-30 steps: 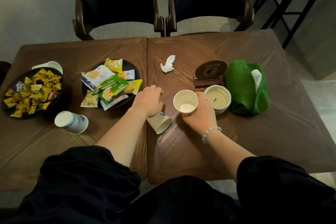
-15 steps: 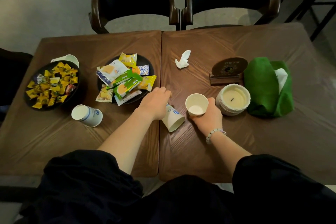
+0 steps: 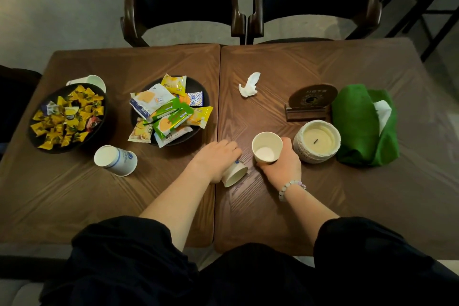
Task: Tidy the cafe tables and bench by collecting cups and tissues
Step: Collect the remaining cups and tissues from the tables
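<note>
Candy bowl, far left of both hands, with a paper cup standing behind its rim. A second cup lies on its side on the counter, well left of the left hand. Snack plate, piled with packets, sits just beyond the left hand. Left hand curls over a tipped cup whose mouth faces the person. Right hand, close beside it but apart, wraps an upright cup; each hand grips its own cup. Crumpled tissue lies beyond and between the hands. Candle jar stands just right of the right hand, a wooden sign behind it, and a green tissue cover farther right.
</note>
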### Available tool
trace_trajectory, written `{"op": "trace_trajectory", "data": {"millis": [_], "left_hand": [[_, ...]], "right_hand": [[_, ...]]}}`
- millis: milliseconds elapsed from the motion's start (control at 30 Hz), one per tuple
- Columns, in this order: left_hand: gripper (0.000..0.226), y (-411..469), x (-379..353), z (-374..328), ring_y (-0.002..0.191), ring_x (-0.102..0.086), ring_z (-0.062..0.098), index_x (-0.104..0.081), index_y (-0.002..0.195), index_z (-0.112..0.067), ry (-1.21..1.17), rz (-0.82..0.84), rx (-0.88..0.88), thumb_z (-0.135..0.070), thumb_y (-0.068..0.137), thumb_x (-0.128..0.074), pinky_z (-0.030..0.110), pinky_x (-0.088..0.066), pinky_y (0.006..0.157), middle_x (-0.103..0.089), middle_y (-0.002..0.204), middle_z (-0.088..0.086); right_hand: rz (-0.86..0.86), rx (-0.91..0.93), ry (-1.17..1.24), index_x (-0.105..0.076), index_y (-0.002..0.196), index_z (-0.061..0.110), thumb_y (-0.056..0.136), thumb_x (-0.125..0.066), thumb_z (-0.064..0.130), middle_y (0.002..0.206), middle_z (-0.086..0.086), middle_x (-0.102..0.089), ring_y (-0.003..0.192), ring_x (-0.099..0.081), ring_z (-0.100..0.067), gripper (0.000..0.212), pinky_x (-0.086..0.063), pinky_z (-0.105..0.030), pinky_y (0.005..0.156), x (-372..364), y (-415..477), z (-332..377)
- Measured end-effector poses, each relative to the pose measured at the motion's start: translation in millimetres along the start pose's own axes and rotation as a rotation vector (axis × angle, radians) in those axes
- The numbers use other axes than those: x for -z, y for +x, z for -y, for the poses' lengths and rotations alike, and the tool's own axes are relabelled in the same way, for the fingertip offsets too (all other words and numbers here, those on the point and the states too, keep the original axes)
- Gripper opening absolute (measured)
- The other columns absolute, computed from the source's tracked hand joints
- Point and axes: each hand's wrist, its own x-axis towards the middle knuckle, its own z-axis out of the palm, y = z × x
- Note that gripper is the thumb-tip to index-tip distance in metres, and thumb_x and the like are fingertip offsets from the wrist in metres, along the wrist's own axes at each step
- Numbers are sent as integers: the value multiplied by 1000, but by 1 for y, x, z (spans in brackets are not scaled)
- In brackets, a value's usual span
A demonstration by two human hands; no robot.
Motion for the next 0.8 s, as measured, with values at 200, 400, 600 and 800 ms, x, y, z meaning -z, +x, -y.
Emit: {"op": "trace_trajectory", "data": {"millis": [200,400,600,800], "left_hand": [[55,-1,-2,-2,116,-45,25,-38,128,-14,-33,-16,48,-6,79,-63,31,-41,91,-45,129,6],[67,-9,-2,15,114,-49,25,-41,130,-23,-454,-56,211,-26,72,-74,36,-44,87,-47,125,2],[63,-19,8,14,99,-45,11,-46,117,-19,-1002,-433,474,-32,67,-81,25,-34,80,-46,111,-6],[73,-10,16,8,100,-48,6,-48,120,-17,-1168,-722,479,-25,59,-87,17,-35,81,-49,107,-12]], "right_hand": [[-1,2,2,-41,118,10,75,-76,28,109,-9,-62,101,-59,-28,58,-44,-34,80,0,-1,1],[4,1,-4,-41,117,11,75,-76,28,108,-9,-62,101,-59,-28,58,-44,-33,79,-1,0,-1],[23,-1,3,-40,119,13,75,-76,29,112,-8,-61,103,-58,-28,60,-43,-32,79,-2,0,2],[32,-7,-15,-39,120,13,73,-77,24,112,-9,-61,103,-59,-28,61,-47,-38,83,-5,1,7]]}}
